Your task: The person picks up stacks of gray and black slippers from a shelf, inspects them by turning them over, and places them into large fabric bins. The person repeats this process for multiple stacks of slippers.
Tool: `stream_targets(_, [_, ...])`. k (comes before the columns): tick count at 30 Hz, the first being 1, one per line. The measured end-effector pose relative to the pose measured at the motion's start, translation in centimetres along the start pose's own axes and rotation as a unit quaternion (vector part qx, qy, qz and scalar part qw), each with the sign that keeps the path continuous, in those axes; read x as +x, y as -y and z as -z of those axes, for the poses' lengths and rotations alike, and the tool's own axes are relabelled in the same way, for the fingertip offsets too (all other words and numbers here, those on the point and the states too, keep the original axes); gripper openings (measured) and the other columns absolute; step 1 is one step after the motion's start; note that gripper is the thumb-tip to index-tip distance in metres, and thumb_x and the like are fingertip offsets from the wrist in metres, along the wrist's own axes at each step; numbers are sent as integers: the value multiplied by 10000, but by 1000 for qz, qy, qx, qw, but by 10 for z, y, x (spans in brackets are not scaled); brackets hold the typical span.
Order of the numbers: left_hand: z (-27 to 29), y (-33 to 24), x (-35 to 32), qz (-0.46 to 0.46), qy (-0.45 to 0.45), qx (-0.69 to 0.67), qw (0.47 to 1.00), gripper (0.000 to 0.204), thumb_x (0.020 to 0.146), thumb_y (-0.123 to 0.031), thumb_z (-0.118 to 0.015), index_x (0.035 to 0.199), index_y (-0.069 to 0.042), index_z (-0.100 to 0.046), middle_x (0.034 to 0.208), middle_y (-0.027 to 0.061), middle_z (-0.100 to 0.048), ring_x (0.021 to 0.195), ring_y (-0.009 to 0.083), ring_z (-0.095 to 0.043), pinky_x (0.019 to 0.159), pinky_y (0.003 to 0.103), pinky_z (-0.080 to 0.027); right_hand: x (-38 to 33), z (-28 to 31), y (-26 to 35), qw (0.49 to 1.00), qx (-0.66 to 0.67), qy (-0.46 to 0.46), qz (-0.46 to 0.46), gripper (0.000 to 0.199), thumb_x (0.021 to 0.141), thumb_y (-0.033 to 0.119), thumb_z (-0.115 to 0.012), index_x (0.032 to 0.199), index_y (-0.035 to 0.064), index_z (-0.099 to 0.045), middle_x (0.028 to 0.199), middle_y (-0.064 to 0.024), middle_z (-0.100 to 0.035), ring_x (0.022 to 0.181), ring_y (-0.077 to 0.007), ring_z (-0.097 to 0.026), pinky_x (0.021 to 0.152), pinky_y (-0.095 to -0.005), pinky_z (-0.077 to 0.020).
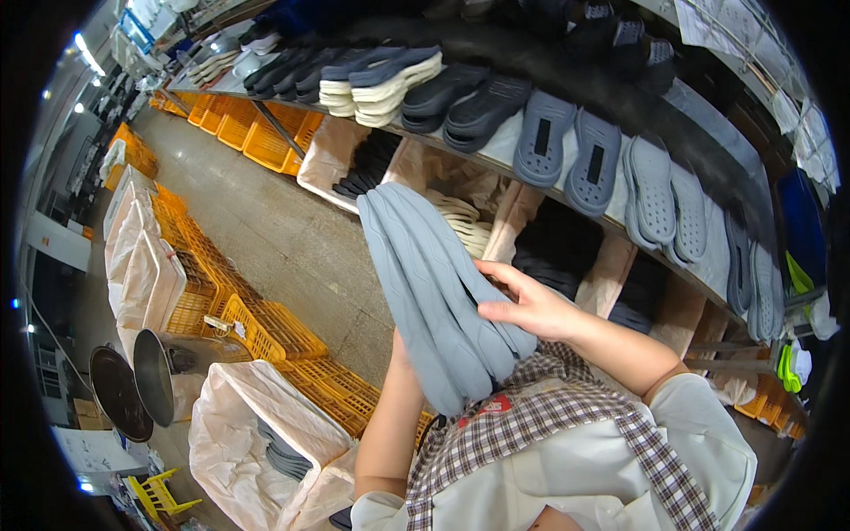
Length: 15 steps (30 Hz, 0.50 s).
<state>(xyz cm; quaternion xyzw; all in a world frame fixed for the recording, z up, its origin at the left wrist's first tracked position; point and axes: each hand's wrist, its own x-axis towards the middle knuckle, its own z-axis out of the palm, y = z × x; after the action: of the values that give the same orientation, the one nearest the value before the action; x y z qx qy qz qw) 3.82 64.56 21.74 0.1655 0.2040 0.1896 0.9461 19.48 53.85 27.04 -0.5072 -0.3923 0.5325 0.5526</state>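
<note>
A stack of several long grey-blue shoe soles (429,292) is held in front of my body, its lower end close to my checked apron (522,425). My right hand (536,305) grips the right side of the stack, with the thumb across the top layers and the fingers against its edge. On the other side, my left hand (400,350) holds the stack from the left. Its fingers are hidden behind the soles.
Ahead and right, a long shelf (496,159) carries grey and black footwear (540,137). Below it are lined bins with black and cream soles (460,221). Yellow crates (266,332) line the left. A lined bin (239,398) near my left arm contains grey soles (283,456).
</note>
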Motion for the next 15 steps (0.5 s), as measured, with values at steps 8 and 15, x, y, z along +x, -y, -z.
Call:
stream_targets(8, [-1,16,18,-1,26,40,999,464,981,-285,-371,1367,-32,-326,1310,126,-463,1137,220,-520,911,335,-495,-8,8,-1,994,-86,-61,15,475,976,289,-445,1358,11,-394,1272,-104,-445,1215,-196,-410,1031,-312,-309])
stream_targets(15, [-14,17,25,-11,20,113,993,452,965,-243,-425,1354,-27,-347,1283,124,-481,1114,204,-530,902,319,-494,-29,60,10,970,-145,-173,89,431,933,368,-500,1243,70,-528,1245,-53,-497,1137,-160,-461,937,-307,-386])
